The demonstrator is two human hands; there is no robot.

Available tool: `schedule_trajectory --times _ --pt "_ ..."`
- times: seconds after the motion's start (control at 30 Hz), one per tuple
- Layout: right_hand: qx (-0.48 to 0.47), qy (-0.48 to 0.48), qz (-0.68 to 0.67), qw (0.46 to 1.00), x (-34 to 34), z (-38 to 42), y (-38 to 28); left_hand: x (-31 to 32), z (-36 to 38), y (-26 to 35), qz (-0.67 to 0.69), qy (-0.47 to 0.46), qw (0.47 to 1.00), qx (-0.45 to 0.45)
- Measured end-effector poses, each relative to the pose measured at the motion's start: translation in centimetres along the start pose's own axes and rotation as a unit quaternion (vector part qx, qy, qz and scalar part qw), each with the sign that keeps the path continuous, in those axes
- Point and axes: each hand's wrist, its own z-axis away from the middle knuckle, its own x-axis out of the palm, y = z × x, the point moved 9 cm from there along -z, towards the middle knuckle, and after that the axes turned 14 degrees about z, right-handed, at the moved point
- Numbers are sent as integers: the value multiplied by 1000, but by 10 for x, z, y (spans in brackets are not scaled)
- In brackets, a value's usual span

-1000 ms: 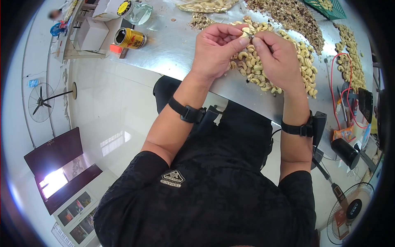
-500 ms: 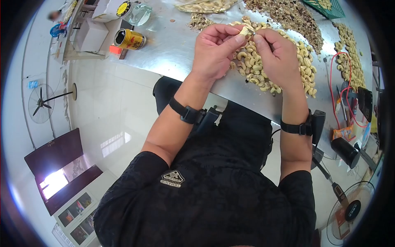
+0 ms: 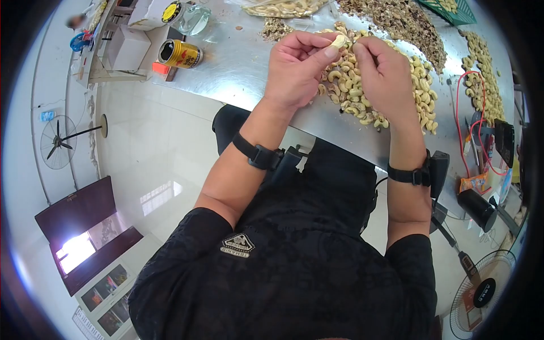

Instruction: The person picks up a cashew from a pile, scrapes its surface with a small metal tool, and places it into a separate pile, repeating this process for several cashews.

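Pinched between the thumb and fingertips of my left hand is a pale cashew nut. My right hand is closed close beside it, thumb against the curled forefinger; whatever it grips is too small to make out. Both hands hover over a heap of cashew nuts spread on the metal table. Some nuts in the heap carry brown skin, while others are pale. My right hand hides part of the heap.
Brown skins and crumbs lie behind the heap, beside a second spread of cashews. A clear bag of cashews, a green basket, a yellow can and a glass jar stand around. A red cable runs at the right.
My right fingertips have drawn slightly away from the cashew, to the right. The left hand stays almost in place, and more of the nut shows.
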Motion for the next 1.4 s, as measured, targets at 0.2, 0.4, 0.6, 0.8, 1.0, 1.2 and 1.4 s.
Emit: schedule_trajectory --times 0.2,0.4,0.6,0.8,1.0,1.2,1.4 --pt "-3 -2 -42 999 1 1 2 4 -2 3 17 27 999 13" --pt "-24 -21 -42 999 7 3 -3 4 -1 3 -17 16 1000 20" --pt "24 10 -3 1000 2 0 7 -5 3 -3 54 36 998 -20" --pt "4 -7 -40 999 3 3 0 -6 2 -9 97 39 994 -34" --pt "-13 -21 -16 1000 4 3 -5 1 2 -9 131 26 990 -47" --pt "-37 -21 -18 999 4 3 -8 -6 1 -11 91 9 995 -40" --pt "-39 -17 -19 999 3 4 -10 -6 -1 -12 90 -9 995 -53"
